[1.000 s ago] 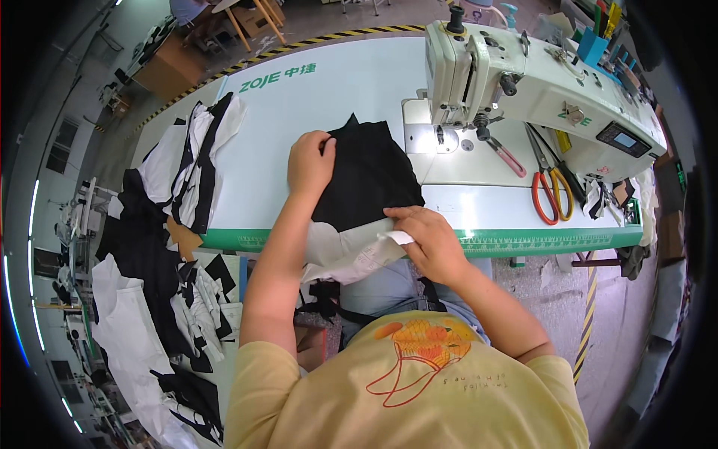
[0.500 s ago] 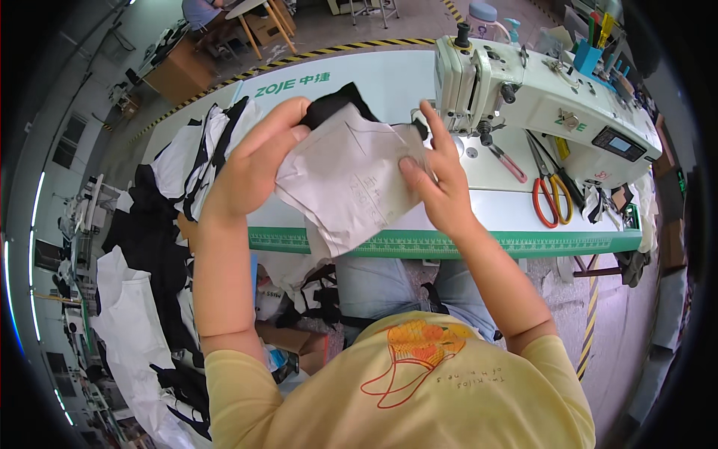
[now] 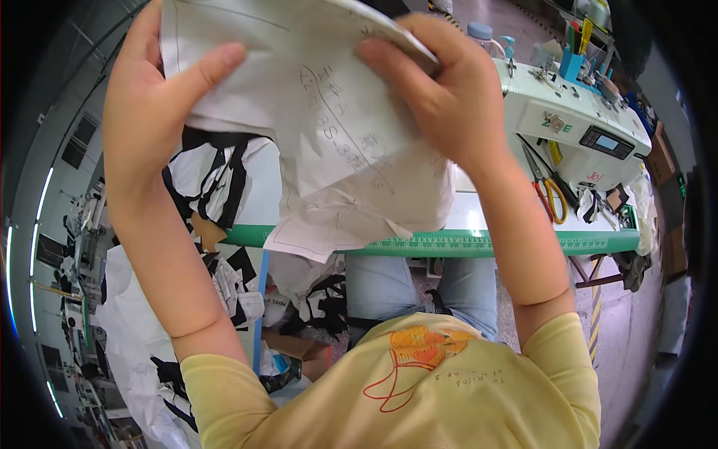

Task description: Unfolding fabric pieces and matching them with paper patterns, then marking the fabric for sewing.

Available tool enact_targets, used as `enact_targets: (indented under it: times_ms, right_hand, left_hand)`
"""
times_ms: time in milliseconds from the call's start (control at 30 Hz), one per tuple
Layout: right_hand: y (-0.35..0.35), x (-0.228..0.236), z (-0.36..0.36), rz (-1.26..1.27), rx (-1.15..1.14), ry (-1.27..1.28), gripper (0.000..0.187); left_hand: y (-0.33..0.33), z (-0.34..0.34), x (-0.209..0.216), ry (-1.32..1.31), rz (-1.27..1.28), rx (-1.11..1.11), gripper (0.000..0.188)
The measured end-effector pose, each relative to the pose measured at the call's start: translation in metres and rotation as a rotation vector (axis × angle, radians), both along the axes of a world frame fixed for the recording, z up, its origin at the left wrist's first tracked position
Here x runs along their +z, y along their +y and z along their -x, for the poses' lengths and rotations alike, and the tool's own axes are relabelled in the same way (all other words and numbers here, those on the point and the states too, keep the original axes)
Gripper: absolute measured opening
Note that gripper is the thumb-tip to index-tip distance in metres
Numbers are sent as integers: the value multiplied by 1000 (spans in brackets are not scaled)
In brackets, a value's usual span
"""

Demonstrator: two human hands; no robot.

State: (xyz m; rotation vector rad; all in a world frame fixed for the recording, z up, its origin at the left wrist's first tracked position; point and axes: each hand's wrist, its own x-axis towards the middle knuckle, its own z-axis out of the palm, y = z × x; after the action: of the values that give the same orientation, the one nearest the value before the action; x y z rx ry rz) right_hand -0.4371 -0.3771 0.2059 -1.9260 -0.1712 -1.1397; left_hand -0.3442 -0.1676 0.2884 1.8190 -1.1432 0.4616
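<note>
A white pattern sheet [image 3: 299, 120] with pencil lines and handwriting hangs between my hands, high over the front of the sewing table [image 3: 479, 243]. My left hand [image 3: 153, 90] grips its left side, thumb flat on the near face and fingers behind. At the upper right edge, my right hand [image 3: 456, 90] pinches the sheet between thumb and fingers. The sheet's lower part droops in folds and overlaps the green table edge. It looks like more than one layer. Whatever lies behind it is hidden.
A white sewing machine [image 3: 553, 112] stands at the right. Scissors [image 3: 551, 196] with red and yellow handles lie before it. Black and white cloth pieces [image 3: 213, 176] are piled at the left, with more below. A blue holder [image 3: 571, 66] with tools sits on the machine.
Both hands have risen and moved apart, bringing the sheet up and opening it wider. The black cloth seen behind it before is no longer visible there.
</note>
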Motion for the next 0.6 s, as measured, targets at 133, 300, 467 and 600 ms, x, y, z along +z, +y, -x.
enact_targets:
  times_ms: [133,300,467,600]
  right_hand:
    - [-18,12,-18,81,341,255,81]
    - [-42,-58,-84,244,56,560,69]
    - [-37,-133,-98,676,-182,519,39]
    - [-43,-193,-86,567,196,671,23]
  left_hand:
    - [20,-60,-24,254,118,-25,51]
    - [34,-150,-124,567,129,91,47]
    - [58,-203,-226,773,65,263,51]
    - [54,-195,-260,-39,-562,596,68]
